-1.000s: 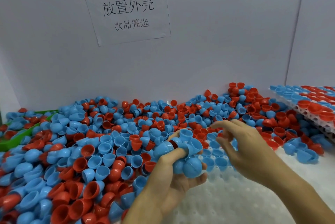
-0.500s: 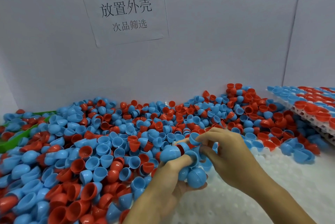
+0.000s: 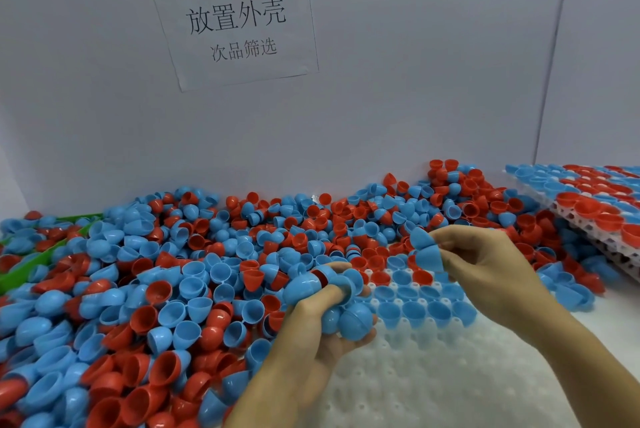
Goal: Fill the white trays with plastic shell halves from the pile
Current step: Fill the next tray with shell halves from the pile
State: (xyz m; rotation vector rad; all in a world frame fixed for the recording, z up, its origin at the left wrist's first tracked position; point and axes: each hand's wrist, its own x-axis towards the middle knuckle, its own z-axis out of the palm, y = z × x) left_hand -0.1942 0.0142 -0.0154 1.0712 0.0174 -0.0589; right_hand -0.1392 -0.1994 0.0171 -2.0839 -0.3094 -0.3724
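White moulded plastic made up the tray (image 3: 433, 379) that lay on the desk directly before the person, its surface a grid of round cups with small holes between them. Only its far rows were filled: blue shell halves (image 3: 408, 310) sat there open side up, with a few red ones in the row behind. A second white tray (image 3: 585, 219), tilted at the right edge, was packed with red and blue halves. At far left a green bin (image 3: 24, 271) was partly buried under loose shells.

The pile (image 3: 173, 271) of red and blue halves spread across the desk from the left edge to the back wall, and touched the near tray's far and left sides.

The left hand (image 3: 322, 327), palm turned upward, cupped a cluster of blue shells (image 3: 356, 320), thumb and fingers curled round them, just above the tray's left corner. The right hand (image 3: 485, 261) was raised over the filled rows, its thumb and fingertips pinching two blue halves (image 3: 424, 247), one above the other.

Every shell was a smooth, glossy, thin-walled dome, rounded at one end and open at the other. A paper sign (image 3: 235, 22) with printed Chinese characters hung on the grey wall (image 3: 415, 64) behind the pile.
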